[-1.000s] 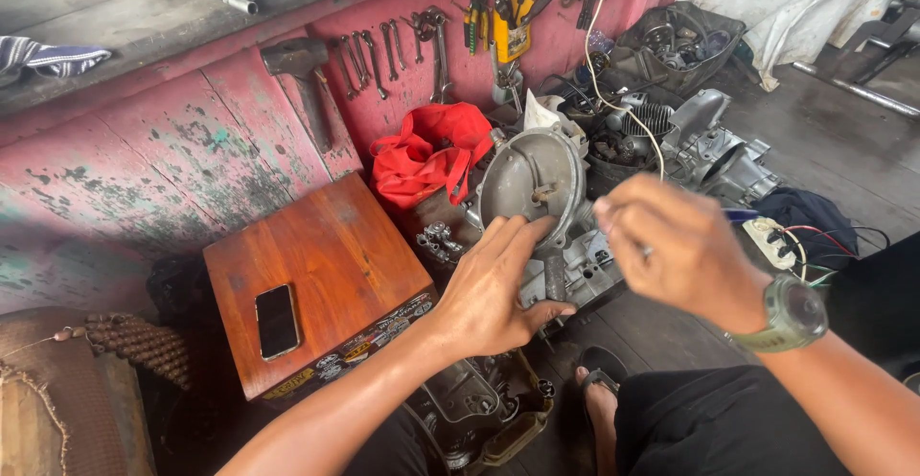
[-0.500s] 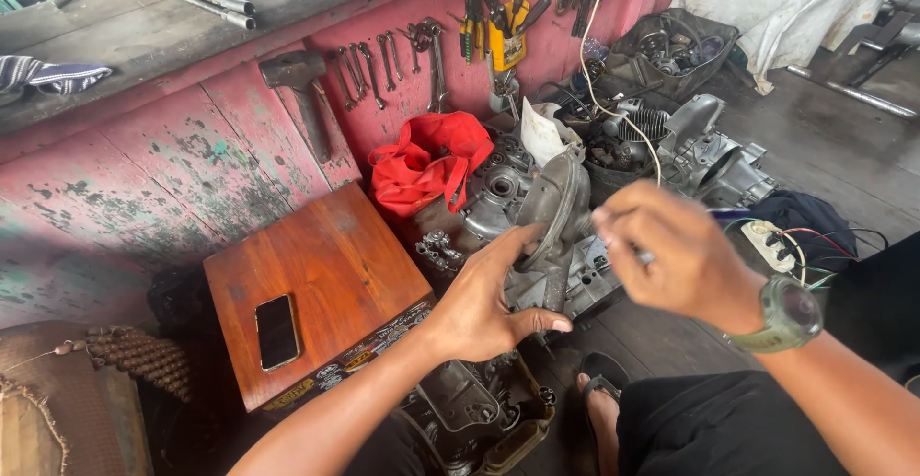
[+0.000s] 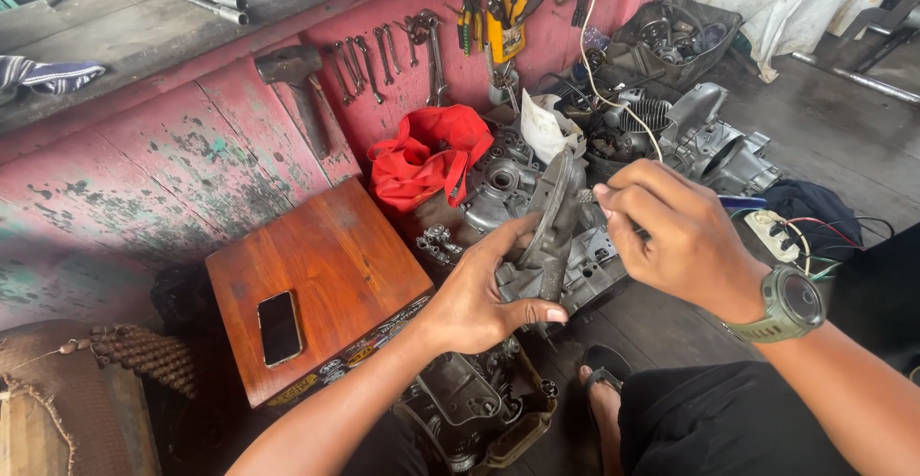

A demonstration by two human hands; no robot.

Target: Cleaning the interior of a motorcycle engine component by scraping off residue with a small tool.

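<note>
The left hand clamps its fingers around the round metal cover, held edge-on above the engine parts, steadying it so the right hand, fingers pinched together, can work at its rim.

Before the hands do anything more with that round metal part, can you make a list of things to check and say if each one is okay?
1. Left hand holds the round metal part firmly from below: ok.
2. Right hand is up at the part's top edge: ok.
3. What the right fingers pinch: cannot tell, too small.
4. Phone lies flat on the wooden box, away from the hands: ok.
5. Bare foot in a sandal sits right under the held part: not ok.
6. Floor around is crowded with engine parts: not ok.
</note>
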